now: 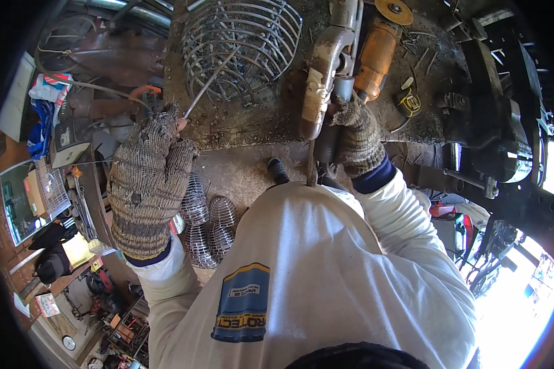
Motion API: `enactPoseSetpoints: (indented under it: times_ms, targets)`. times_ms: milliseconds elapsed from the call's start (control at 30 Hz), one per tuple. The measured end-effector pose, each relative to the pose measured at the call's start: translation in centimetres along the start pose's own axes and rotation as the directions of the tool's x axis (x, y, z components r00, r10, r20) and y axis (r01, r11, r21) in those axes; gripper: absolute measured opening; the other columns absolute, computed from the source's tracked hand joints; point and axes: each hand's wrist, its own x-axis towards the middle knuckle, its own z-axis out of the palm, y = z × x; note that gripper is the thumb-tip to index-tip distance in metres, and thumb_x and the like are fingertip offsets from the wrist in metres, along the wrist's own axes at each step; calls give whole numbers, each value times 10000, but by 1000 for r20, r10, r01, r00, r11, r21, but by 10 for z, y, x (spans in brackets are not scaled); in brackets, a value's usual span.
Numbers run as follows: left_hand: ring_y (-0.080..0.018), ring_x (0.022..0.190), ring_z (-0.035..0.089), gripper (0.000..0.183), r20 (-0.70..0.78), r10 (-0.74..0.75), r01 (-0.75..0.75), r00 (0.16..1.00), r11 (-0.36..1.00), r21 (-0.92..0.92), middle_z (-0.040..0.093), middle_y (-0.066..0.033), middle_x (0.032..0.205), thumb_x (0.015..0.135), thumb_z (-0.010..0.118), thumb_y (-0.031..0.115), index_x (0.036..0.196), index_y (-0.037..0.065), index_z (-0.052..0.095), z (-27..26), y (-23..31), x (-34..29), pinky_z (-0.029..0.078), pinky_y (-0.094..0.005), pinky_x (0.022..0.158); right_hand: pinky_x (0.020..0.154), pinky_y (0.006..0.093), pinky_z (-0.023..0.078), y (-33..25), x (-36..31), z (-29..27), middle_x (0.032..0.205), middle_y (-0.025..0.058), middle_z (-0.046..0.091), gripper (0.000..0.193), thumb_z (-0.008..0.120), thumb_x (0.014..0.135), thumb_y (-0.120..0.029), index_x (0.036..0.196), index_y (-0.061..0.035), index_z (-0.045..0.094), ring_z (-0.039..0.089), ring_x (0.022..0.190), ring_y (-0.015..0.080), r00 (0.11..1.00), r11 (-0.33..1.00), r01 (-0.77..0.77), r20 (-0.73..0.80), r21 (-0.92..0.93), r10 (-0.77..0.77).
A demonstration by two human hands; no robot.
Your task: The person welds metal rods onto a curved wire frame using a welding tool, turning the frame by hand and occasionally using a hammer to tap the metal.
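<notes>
My left hand (144, 178), in a brown-grey knitted glove, is closed on a thin metal rod (212, 83). The rod slants up and right, its far part over a round cage of bent wire (246, 46) on the workbench. My right hand (358, 136), gloved alike, is curled beside a worn bench vise (319, 86) at the bench's front edge. Its fingers are closed around something dark by the vise screw that I cannot make out. An orange angle grinder (377, 58) with a round disc lies just beyond this hand.
A yellow-and-black tape measure (409, 103) lies on the dirty workbench (228, 130), among metal scraps. Below the bench, several wire cages (209, 224) stand on the floor. Heavy dark machinery (489, 123) stands at right; hoses and tools crowd the left.
</notes>
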Motion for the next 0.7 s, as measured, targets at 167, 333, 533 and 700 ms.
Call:
enactPoseSetpoints:
  times_ms: [167, 333, 533, 700]
  targets:
    - [-302, 931, 688, 354, -34, 47, -47, 998, 999, 18, 698, -130, 1057, 805, 724, 124, 1156, 117, 679, 0, 0, 2, 551, -408, 822, 742, 295, 542, -1, 3, -5, 918, 20, 608, 515, 685, 743, -73, 1235, -57, 536, 610, 821, 157, 999, 999, -51, -10, -4, 50]
    - [-299, 933, 688, 354, -13, 16, -15, 1000, 1000, 15, 699, -122, 1072, 797, 735, 124, 1147, 120, 681, 1, 1, 0, 551, -406, 825, 809, 313, 541, -27, -29, -7, 992, 45, 640, 584, 821, 760, -178, 1251, -32, 538, 637, 901, 169, 997, 968, -35, -79, -250, 15]
    - [-283, 933, 680, 370, -20, 18, -17, 1000, 999, 44, 697, -104, 1062, 784, 742, 91, 1148, 122, 684, 1, 3, -2, 543, -386, 829, 805, 357, 596, -35, -39, -25, 1153, 108, 648, 823, 910, 654, -256, 1332, -24, 506, 680, 949, 218, 998, 980, 38, -36, -196, -46]
    - [-271, 925, 670, 377, -12, -1, 2, 1000, 999, 39, 694, -95, 1030, 785, 739, 75, 1157, 117, 684, -5, 12, 1, 537, -380, 817, 854, 303, 558, -22, -7, -37, 1178, 94, 640, 670, 844, 706, -165, 1285, -15, 542, 658, 976, 175, 992, 998, -60, 111, -25, 63]
